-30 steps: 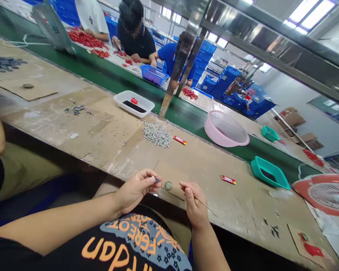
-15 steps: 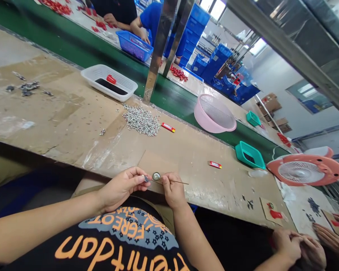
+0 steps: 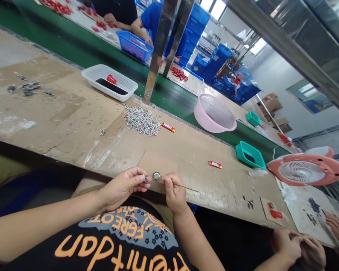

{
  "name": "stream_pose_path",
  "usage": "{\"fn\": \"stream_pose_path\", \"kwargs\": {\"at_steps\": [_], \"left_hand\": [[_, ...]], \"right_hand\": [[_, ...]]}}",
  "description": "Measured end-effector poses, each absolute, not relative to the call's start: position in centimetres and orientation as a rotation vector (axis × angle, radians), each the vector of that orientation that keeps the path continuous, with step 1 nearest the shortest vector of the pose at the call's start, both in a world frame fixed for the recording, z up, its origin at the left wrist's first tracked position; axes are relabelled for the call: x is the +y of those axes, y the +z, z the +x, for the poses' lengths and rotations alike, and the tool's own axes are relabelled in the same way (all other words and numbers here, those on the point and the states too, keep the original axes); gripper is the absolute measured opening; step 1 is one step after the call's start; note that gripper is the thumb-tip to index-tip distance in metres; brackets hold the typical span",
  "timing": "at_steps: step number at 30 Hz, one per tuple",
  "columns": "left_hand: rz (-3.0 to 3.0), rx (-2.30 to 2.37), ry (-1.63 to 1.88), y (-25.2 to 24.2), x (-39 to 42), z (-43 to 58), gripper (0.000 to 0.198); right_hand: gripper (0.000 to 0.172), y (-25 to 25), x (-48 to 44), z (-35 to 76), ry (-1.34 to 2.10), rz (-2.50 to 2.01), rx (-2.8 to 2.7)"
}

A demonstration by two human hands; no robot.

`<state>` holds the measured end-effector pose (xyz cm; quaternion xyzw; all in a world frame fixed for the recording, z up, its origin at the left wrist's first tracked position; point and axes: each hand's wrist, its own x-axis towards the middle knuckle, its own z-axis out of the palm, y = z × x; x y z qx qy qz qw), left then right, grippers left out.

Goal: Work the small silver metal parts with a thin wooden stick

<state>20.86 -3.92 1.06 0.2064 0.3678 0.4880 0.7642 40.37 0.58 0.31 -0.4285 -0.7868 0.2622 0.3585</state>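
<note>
Between thumb and fingers, my left hand (image 3: 130,184) pinches a small dark grey part (image 3: 146,179), too small to name. My right hand (image 3: 175,190) is closed around a thin brown rod (image 3: 189,188), whose long end sticks out to the right and whose other end points toward the left hand. A crimped bottle cap (image 3: 156,175) lies between the two hands, at the table's near edge on a cardboard sheet (image 3: 158,161). Beyond the hands is a heap of small silvery parts (image 3: 141,119), with a red packet (image 3: 168,127) beside it.
A white basket (image 3: 87,71) and a pink basin (image 3: 214,116) stand along the far edge. Green trays (image 3: 250,154) and an orange fan (image 3: 302,169) are on the right. Co-workers' hands (image 3: 298,246) are at lower right; a metal post (image 3: 155,67) rises behind the heap.
The rod now sticks out farther to the right and tilts lower from my right hand. My left hand stays nearly in place. A co-worker's hands at far right have shifted.
</note>
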Motion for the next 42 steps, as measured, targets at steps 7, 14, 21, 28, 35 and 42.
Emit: {"fn": "stream_pose_path", "kwargs": {"at_steps": [7, 14, 21, 28, 35, 42], "left_hand": [[0.431, 0.796, 1.075, 1.1, -3.8, 20.9, 0.009], [0.409, 0.766, 1.062, 1.6, -3.6, 21.1, 0.009], [0.406, 0.726, 1.056, 1.6, -3.8, 21.2, 0.009], [0.422, 0.725, 1.047, 1.8, -4.0, 21.1, 0.01], [0.425, 0.725, 1.055, 1.7, -4.0, 21.2, 0.01], [0.446, 0.73, 1.04, 1.5, -3.8, 21.3, 0.009]], "right_hand": [[0.017, 1.6, 0.8, 40.4, 0.647, -1.044, -2.193], [0.021, 2.9, -1.0, 39.2, 0.843, -0.855, -1.905], [0.018, 3.3, -1.6, 38.0, 0.833, -0.815, -1.961], [0.016, 3.4, -1.7, 37.7, 0.812, -0.81, -1.963], [0.016, 3.6, -1.7, 37.6, 0.811, -0.809, -1.987], [0.016, 4.0, -1.8, 37.7, 0.795, -0.814, -2.006]]}}
